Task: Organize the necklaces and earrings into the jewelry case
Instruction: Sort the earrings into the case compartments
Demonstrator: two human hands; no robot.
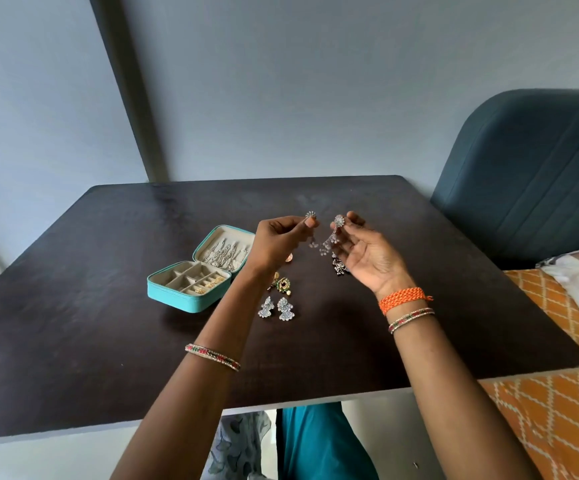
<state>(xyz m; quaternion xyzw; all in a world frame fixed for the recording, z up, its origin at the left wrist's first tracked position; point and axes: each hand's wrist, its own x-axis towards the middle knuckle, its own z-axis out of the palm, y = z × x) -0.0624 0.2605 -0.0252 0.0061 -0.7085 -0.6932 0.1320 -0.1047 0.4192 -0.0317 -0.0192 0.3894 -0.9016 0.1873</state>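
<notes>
Silver dangling chandelier earrings held above dark worktop | left hand grip pinches one stud, right hand pinches other | risk: chains look tangled, pulling could snag | open teal jewelry case left, near.

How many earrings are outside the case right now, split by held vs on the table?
Held silver drop earrings: 2, one in the left hand, one in the right hand
Silver fan earrings on the table: 2
Other loose pieces: partly hidden by the hands, cannot count
Countable total: 4
</notes>
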